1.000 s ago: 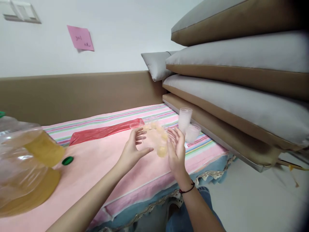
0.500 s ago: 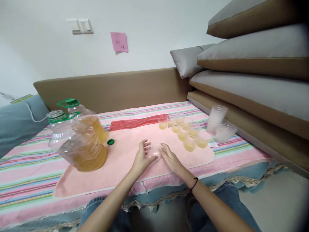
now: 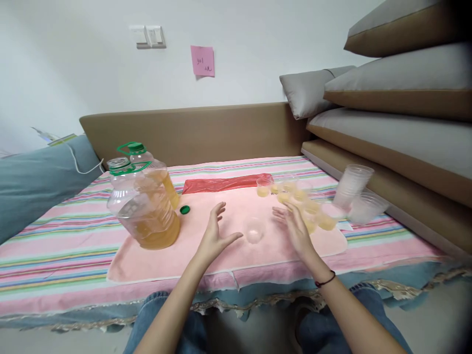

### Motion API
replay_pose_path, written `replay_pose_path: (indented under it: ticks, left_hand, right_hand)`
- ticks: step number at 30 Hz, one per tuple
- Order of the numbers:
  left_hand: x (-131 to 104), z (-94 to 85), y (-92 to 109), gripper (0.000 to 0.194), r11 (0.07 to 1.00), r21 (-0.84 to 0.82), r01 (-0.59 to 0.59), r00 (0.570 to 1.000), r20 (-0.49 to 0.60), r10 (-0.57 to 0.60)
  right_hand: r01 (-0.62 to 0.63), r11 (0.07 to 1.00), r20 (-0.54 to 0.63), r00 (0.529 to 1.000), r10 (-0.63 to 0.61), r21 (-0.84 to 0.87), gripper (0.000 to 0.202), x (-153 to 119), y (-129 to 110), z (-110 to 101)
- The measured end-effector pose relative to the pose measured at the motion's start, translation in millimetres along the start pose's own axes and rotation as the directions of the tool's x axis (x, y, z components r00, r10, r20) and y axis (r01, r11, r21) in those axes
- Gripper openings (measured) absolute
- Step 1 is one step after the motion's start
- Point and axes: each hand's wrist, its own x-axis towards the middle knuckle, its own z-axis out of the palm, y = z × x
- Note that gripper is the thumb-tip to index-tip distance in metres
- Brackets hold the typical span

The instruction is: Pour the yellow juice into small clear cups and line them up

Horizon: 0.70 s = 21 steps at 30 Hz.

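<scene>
A clear plastic cup (image 3: 253, 232) stands on the pink towel (image 3: 162, 265), between my hands and apart from both. To its left is my left hand (image 3: 216, 236), thumb and fingers spread, holding nothing. My right hand (image 3: 295, 228), slightly blurred, is raised on the other side with its fingers stretched out. Behind it stand several clear cups of yellow liquid (image 3: 327, 222), which it partly hides. On the left, an uncapped large plastic jug (image 3: 147, 221) holds amber liquid. Its green cap (image 3: 185, 210) lies on the towel close by.
Behind the open jug stands a capped jug (image 3: 167, 184). A red plastic bag (image 3: 224, 184) lies flat along the towel's back edge. Two stacks of clear cups (image 3: 352, 189) stand at the right, next to piled grey and brown cushions (image 3: 387, 128). A bed backrest (image 3: 184, 132) runs behind.
Both hands have let go of the clear cup and moved apart, the right one farther, toward the filled cups. The cup stays on the towel. The view has turned left.
</scene>
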Motion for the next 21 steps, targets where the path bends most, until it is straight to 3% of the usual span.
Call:
replay_pose_path:
  ticks: [2,5,9,13,16,18,21]
  left_hand:
    - [-6.0,-12.9,-3.9,0.07,0.989,0.13,-0.072,0.988,-0.124,0.088]
    - [-15.8,-30.2,-7.2,0.06,0.932,0.335,-0.136,0.936,-0.265,0.232]
    - [-27.6,-53.3,-7.0,0.057,0.847,0.527,-0.067,0.849,-0.416,0.326]
    - [-37.3,-80.3,-7.9,0.06,0.839,0.505,0.204,0.739,-0.641,0.206]
    - [-42.1,-101.2,-14.0,0.062,0.892,0.289,0.348,0.579,-0.814,0.038]
    - [-43.6,-113.2,-22.3,0.062,0.911,0.147,0.384,0.488,-0.871,-0.065]
    - [-43.1,-126.4,-38.9,0.061,0.905,0.006,0.425,0.428,-0.882,-0.196]
  right_hand:
    - [0.069,0.998,-0.047,0.997,-0.068,0.014,0.044,-4.8,-9.4,0.1]
    - [0.216,0.976,-0.058,0.975,-0.216,-0.005,0.042,-17.8,-20.4,8.6]
    - [0.449,0.875,0.122,0.893,-0.433,-0.179,0.045,-36.1,-26.1,33.2]
    - [0.611,0.759,0.407,0.767,-0.496,-0.227,0.055,-51.6,-21.8,68.8]
    - [0.654,0.732,0.537,0.693,-0.48,-0.19,0.059,-60.7,-14.7,100.1]
    - [0.647,0.742,0.582,0.677,-0.45,-0.179,0.06,-63.8,-8.9,123.1]
    - [0.594,0.785,0.575,0.709,-0.409,-0.174,0.061,-62.4,0.2,161.9]
